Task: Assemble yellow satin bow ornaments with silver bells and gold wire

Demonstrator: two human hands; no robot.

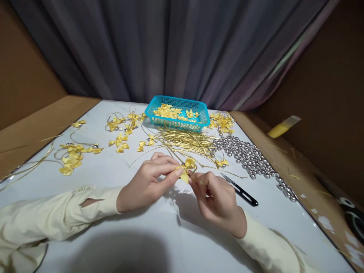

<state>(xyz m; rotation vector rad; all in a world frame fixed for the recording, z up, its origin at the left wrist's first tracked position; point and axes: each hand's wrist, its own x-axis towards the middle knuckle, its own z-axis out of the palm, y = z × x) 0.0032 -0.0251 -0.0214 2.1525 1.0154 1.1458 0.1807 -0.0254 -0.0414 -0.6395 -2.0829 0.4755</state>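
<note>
Head view, near to far. Cream sleeves come in from the near corners; both forearms rest on the white surface (119, 235), which steadies the fine work.

Left hand (145, 182): grip closed, thumb and forefinger pinched on the left side of a yellow ribbon bow (187, 168). Right hand (216, 197): fingers curled in, tips closed on the bow's lower right, seemingly on a thin gold wire there; exact hold hidden by the fingers. The bow sits just above the surface, at centre, between the two hands, held from both sides so it cannot twist.

Just right of the right hand: black thread snips (240, 191), flat on the surface, within easy reach.

Further out, right: a heap of silver beads (250, 157) trailing along the right edge. Centre: a loose bundle of gold wires (187, 142), fanned toward the hands. Left: scattered finished bows on wire loops (72, 155), set well apart from the raw stock.

Far centre: blue plastic basket (178, 113) holding plain yellow bows, with more bows just right of it. Behind, a grey curtain (176, 45). A yellow tube (283, 127) lies on the brown ledge, far right.
</note>
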